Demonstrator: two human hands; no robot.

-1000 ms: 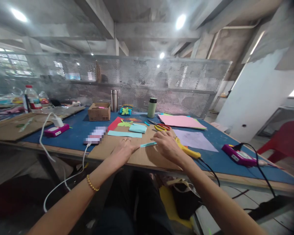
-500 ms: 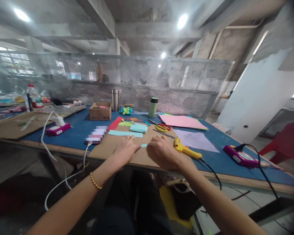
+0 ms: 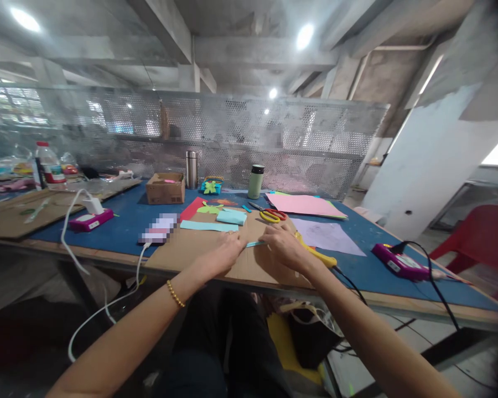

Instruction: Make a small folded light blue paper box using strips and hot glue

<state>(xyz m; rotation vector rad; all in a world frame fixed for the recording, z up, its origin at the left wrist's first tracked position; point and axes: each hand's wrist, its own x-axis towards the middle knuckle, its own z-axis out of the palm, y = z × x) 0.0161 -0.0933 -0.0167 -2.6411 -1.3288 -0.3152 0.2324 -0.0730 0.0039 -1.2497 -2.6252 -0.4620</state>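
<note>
A narrow light-blue paper strip (image 3: 254,244) runs between my two hands, low over the brown cardboard sheet (image 3: 182,250). My left hand (image 3: 227,251) has its fingers pressed together at the strip's left end. At the right end, the curled fingers of my right hand (image 3: 283,243) close on the strip. Just beyond my left hand lie a wider light-blue strip (image 3: 207,226) and a folded light-blue paper piece (image 3: 231,216). A yellow glue gun (image 3: 326,257) lies partly hidden behind my right hand. Yellow-handled scissors (image 3: 269,216) and red-handled scissors (image 3: 280,214) rest farther back.
Pink paper (image 3: 305,204) and a lilac sheet (image 3: 330,236) lie to the right. A green tumbler (image 3: 255,182), steel flask (image 3: 191,170) and cardboard box (image 3: 165,189) stand at the back. Purple power strips (image 3: 398,262) with trailing cords sit at both sides; a phone (image 3: 160,228) lies left.
Both hands have shifted right along the cardboard with the narrow strip, and more of the strip shows between them. My right hand now covers more of the glue gun. The view has turned slightly.
</note>
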